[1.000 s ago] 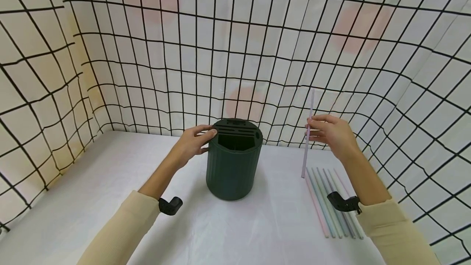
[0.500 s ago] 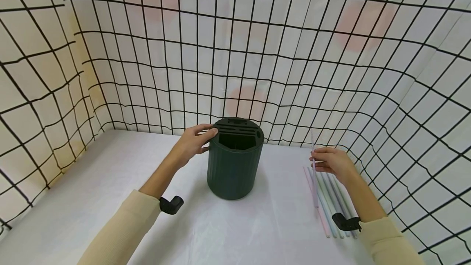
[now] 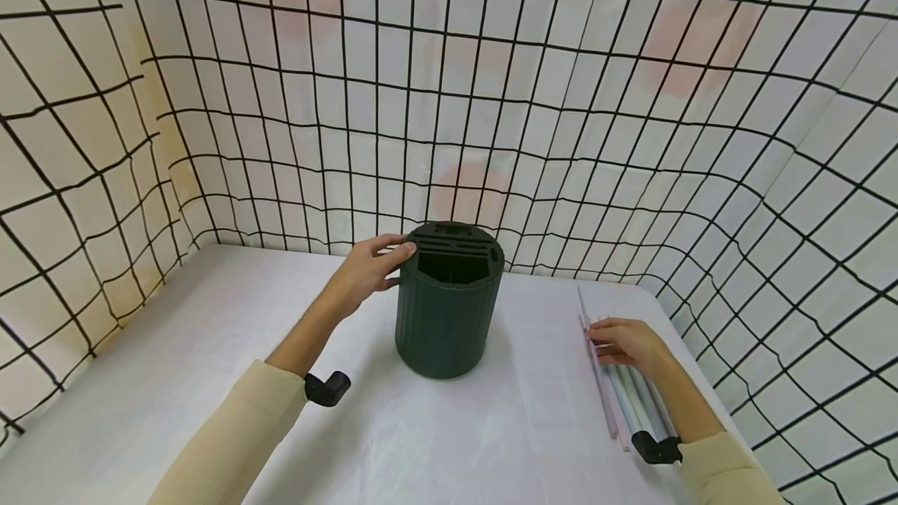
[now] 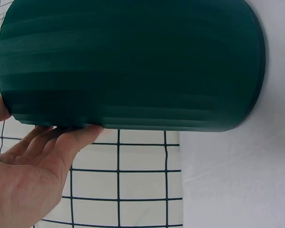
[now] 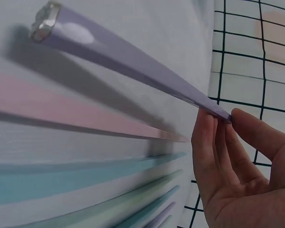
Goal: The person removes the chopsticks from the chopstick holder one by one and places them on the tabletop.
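A dark green ribbed holder stands upright in the middle of the table, its top showing slots and one wide opening. My left hand grips its upper left edge, thumb at the rim and fingertips against the side, also visible in the left wrist view. At the right, my right hand pinches a lilac chopstick between thumb and fingers, near one end. The chopstick's other end, silvery and rough, points toward the right wrist camera. It slants close above the table, alongside a pink chopstick.
Several pastel chopsticks, among them a blue one, lie side by side under my right hand and wrist camera. A black wire grid encloses the white table at the back and sides.
My right hand has come down with the lilac chopstick, from upright in the air to slanting beside the row on the table. The left hand and the holder stay put.
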Available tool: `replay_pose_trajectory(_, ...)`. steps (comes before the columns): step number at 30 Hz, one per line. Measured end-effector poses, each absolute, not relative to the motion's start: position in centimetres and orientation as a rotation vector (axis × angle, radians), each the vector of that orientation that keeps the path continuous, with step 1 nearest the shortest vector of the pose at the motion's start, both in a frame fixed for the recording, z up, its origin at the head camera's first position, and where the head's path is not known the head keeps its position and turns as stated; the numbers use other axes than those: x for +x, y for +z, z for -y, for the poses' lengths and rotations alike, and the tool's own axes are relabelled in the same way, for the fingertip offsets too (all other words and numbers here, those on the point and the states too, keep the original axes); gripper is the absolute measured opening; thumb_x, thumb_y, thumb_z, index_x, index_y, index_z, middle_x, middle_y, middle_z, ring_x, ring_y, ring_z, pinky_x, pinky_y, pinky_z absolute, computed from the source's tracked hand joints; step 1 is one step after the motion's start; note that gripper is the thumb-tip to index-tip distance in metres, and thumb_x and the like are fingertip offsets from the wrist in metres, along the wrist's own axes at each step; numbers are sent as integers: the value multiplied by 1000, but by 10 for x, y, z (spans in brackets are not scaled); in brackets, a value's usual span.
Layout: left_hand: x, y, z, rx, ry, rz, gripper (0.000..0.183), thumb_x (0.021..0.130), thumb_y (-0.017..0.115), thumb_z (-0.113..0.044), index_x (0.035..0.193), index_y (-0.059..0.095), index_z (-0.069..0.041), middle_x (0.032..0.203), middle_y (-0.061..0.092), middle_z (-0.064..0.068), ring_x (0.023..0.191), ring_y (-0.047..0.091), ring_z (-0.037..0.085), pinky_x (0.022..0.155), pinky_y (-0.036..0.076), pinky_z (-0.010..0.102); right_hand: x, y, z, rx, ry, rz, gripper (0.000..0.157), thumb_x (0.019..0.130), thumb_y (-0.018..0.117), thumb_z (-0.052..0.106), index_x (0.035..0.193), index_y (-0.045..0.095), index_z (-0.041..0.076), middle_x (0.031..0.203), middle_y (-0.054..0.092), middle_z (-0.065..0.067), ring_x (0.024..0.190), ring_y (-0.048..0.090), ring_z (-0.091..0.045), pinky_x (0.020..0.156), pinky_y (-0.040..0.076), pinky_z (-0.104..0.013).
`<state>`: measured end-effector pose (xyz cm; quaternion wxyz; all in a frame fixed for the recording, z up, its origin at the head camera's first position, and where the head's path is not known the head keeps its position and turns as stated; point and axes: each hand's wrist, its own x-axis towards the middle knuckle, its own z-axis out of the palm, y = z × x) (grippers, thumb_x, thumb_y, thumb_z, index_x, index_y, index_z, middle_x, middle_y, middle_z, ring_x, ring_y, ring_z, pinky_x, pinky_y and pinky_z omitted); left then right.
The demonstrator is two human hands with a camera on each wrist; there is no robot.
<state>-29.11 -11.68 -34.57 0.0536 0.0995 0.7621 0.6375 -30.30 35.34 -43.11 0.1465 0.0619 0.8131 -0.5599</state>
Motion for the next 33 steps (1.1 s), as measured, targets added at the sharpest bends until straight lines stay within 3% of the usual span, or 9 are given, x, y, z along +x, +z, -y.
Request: replay_pose_trajectory(33, -290, -344, 116, 311, 1962, -2286, 59, 102, 61, -40, 150, 48, -10, 147, 55, 14, 128, 62, 31, 107, 52, 47, -298, -454, -351, 241, -1492, -2447, 34, 93, 72, 11, 116, 64, -12, 75, 70, -4, 60, 64, -12, 58, 62, -28)
